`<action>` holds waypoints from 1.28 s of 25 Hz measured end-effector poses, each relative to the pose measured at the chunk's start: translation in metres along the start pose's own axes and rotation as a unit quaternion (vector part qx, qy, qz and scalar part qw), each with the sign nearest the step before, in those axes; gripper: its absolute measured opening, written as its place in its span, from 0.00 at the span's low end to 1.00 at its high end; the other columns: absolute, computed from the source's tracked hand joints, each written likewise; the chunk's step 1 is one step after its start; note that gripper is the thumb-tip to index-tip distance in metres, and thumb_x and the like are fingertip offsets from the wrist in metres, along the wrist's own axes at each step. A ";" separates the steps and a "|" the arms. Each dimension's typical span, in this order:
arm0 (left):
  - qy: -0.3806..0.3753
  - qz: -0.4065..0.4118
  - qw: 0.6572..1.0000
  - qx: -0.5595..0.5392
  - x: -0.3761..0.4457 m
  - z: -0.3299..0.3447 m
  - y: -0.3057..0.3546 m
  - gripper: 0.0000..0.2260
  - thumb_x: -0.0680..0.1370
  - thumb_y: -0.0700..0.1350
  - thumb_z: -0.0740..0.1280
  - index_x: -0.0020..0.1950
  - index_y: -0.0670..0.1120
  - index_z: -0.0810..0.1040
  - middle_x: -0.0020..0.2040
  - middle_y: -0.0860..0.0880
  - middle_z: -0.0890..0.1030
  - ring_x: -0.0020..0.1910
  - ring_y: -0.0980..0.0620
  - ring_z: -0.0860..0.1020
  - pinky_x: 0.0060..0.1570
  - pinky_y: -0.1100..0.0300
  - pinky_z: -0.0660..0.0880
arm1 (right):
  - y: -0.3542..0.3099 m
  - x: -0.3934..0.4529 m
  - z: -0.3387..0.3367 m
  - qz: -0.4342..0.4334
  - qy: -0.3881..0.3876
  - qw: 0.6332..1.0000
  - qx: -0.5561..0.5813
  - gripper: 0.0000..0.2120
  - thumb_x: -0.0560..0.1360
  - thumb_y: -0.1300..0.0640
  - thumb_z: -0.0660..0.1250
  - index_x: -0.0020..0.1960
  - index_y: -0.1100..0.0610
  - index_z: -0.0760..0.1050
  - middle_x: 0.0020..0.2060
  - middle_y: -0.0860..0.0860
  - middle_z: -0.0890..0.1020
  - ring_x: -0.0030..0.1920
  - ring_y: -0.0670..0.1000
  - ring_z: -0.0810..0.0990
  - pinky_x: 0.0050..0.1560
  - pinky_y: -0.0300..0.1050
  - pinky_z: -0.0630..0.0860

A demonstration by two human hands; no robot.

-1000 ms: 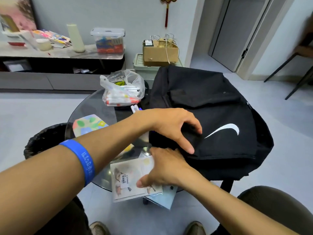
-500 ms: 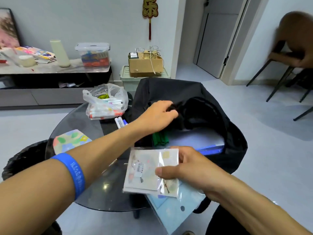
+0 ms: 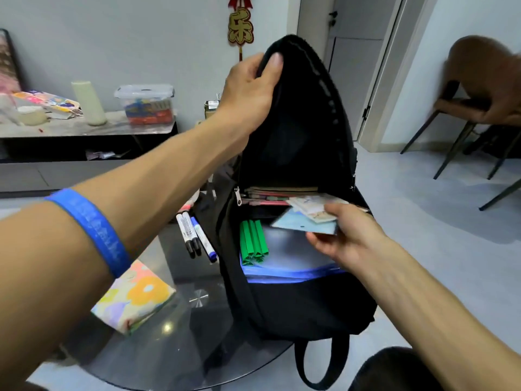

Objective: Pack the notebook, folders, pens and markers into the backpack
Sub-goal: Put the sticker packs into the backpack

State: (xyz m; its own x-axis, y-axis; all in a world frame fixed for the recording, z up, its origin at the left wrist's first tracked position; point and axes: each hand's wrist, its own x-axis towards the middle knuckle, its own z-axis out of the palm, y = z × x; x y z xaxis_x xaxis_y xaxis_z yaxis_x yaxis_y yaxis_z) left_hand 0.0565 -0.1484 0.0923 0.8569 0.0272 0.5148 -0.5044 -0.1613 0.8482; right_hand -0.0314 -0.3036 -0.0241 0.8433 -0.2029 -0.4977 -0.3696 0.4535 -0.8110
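The black fabric backpack (image 3: 296,300) is being held open by the left grip (image 3: 251,88) pinching its flap; small packets (image 3: 307,218), pinched in the right grip (image 3: 346,235), are being slipped inside. Three markers (image 3: 194,235) at nine o'clock and the floral notebook (image 3: 135,297) at eight are being left on the glass tabletop (image 3: 174,348).

Setting: room in a home, living-room type. Evidence: low media console (image 3: 84,142) along the wall, carrying a lidded plastic storage box (image 3: 145,104) and a pale cylinder (image 3: 88,103); red-and-gold hanging ornament (image 3: 240,26) on the wall; interior door (image 3: 352,52) at rear; brown upholstered chair (image 3: 476,88) on thin metal legs; round glass table (image 3: 183,348) in the foreground; pale floor throughout.
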 end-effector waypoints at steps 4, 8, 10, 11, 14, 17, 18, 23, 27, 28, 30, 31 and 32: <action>-0.026 -0.004 0.999 -0.022 -0.005 0.001 0.001 0.14 0.82 0.50 0.61 0.53 0.42 0.80 0.49 0.43 0.83 0.48 0.52 0.80 0.55 0.49 0.78 | -0.013 0.058 0.049 0.015 0.006 0.999 0.031 0.05 0.80 0.58 0.62 0.56 0.56 0.73 0.42 0.56 0.80 0.34 0.53 0.77 0.20 0.38 0.74; -0.073 0.022 0.997 -0.009 -0.003 -0.007 -0.005 0.15 0.82 0.51 0.61 0.53 0.41 0.81 0.45 0.49 0.82 0.44 0.56 0.79 0.48 0.54 0.77 | -0.015 0.090 0.073 -0.020 0.014 0.993 0.114 0.15 0.81 0.62 0.59 0.67 0.59 0.72 0.62 0.59 0.77 0.58 0.61 0.78 0.35 0.53 0.80; -0.093 0.016 0.996 -0.005 0.000 -0.012 -0.010 0.13 0.81 0.52 0.62 0.51 0.45 0.81 0.44 0.50 0.83 0.44 0.57 0.80 0.46 0.57 0.77 | -0.012 0.090 0.076 -0.052 0.035 0.986 0.156 0.13 0.80 0.64 0.55 0.60 0.59 0.75 0.56 0.59 0.79 0.53 0.60 0.80 0.41 0.54 0.79; -0.094 0.010 0.996 -0.003 0.001 -0.013 -0.014 0.13 0.81 0.52 0.62 0.49 0.46 0.82 0.43 0.51 0.83 0.43 0.57 0.80 0.44 0.58 0.77 | -0.009 0.084 0.075 -0.068 0.049 0.983 0.164 0.11 0.80 0.65 0.54 0.52 0.58 0.75 0.49 0.57 0.80 0.45 0.57 0.80 0.40 0.51 0.78; -0.049 -0.029 0.997 0.045 0.007 -0.014 -0.034 0.16 0.80 0.53 0.63 0.47 0.41 0.81 0.42 0.45 0.83 0.41 0.49 0.81 0.43 0.51 0.76 | 0.006 0.053 0.067 -0.093 0.065 0.987 0.118 0.12 0.79 0.68 0.54 0.44 0.56 0.71 0.37 0.53 0.74 0.35 0.49 0.74 0.54 0.50 0.80; -0.001 -0.117 0.984 0.135 0.008 -0.029 -0.063 0.11 0.76 0.51 0.68 0.39 0.44 0.76 0.42 0.44 0.81 0.42 0.45 0.79 0.44 0.52 0.75 | 0.036 0.008 0.052 -0.089 0.001 0.995 0.052 0.10 0.78 0.71 0.57 0.53 0.62 0.74 0.45 0.57 0.79 0.44 0.52 0.81 0.55 0.47 0.80; 0.002 -0.163 0.972 0.171 0.002 -0.040 -0.073 0.11 0.75 0.49 0.71 0.38 0.47 0.73 0.42 0.44 0.80 0.42 0.46 0.78 0.44 0.54 0.75 | 0.047 -0.007 0.049 -0.082 -0.021 0.996 0.027 0.11 0.78 0.70 0.58 0.55 0.63 0.75 0.49 0.58 0.81 0.48 0.54 0.83 0.49 0.44 0.81; -0.069 -0.310 0.932 0.175 -0.068 -0.072 -0.127 0.13 0.74 0.50 0.73 0.38 0.49 0.69 0.37 0.42 0.74 0.28 0.47 0.76 0.25 0.61 0.66 | 0.090 -0.054 0.069 -0.134 -0.093 0.983 -0.088 0.13 0.76 0.71 0.61 0.50 0.58 0.80 0.46 0.55 0.86 0.43 0.53 0.86 0.42 0.42 0.83; -0.062 -0.282 0.954 0.082 -0.087 -0.101 -0.126 0.16 0.75 0.62 0.68 0.46 0.49 0.72 0.40 0.49 0.81 0.30 0.53 0.79 0.29 0.63 0.70 | 0.100 -0.053 0.098 -0.356 -0.091 0.896 -0.251 0.16 0.73 0.69 0.63 0.52 0.51 0.78 0.47 0.45 0.83 0.42 0.46 0.82 0.46 0.42 0.80; -0.068 -0.276 0.954 0.093 -0.089 -0.113 -0.125 0.15 0.75 0.61 0.68 0.46 0.49 0.74 0.40 0.49 0.82 0.31 0.54 0.79 0.28 0.64 0.72 | 0.101 -0.051 0.105 -0.409 -0.087 0.863 -0.284 0.16 0.73 0.68 0.63 0.52 0.49 0.78 0.46 0.42 0.83 0.41 0.44 0.81 0.46 0.40 0.78; -0.055 -0.270 0.952 0.134 -0.096 -0.141 -0.131 0.10 0.75 0.53 0.70 0.45 0.48 0.76 0.39 0.49 0.82 0.33 0.53 0.78 0.30 0.64 0.73 | 0.108 -0.041 0.125 -0.477 -0.093 0.805 -0.339 0.15 0.72 0.66 0.62 0.52 0.50 0.78 0.44 0.43 0.82 0.44 0.45 0.81 0.45 0.42 0.76; -0.041 -0.273 0.948 0.160 -0.103 -0.156 -0.138 0.08 0.75 0.50 0.71 0.43 0.47 0.77 0.39 0.48 0.82 0.35 0.52 0.78 0.31 0.63 0.72 | 0.116 -0.035 0.138 -0.487 -0.104 0.786 -0.367 0.14 0.72 0.66 0.61 0.52 0.52 0.77 0.45 0.46 0.83 0.46 0.49 0.80 0.46 0.45 0.76; -0.029 -0.274 0.942 0.193 -0.109 -0.170 -0.145 0.06 0.75 0.47 0.71 0.41 0.47 0.77 0.38 0.48 0.81 0.36 0.51 0.77 0.33 0.61 0.73 | 0.124 -0.026 0.153 -0.476 -0.113 0.778 -0.395 0.13 0.72 0.65 0.61 0.52 0.54 0.77 0.47 0.49 0.83 0.49 0.53 0.80 0.47 0.48 0.75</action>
State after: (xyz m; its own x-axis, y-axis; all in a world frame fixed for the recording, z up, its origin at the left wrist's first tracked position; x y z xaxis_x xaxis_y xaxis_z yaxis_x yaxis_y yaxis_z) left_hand 0.0178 0.0402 -0.0659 0.9874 0.1584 -0.0035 0.0811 -0.4866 0.8699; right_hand -0.0396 -0.1095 -0.0648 0.8953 0.0778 0.4386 0.4154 -0.5013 -0.7590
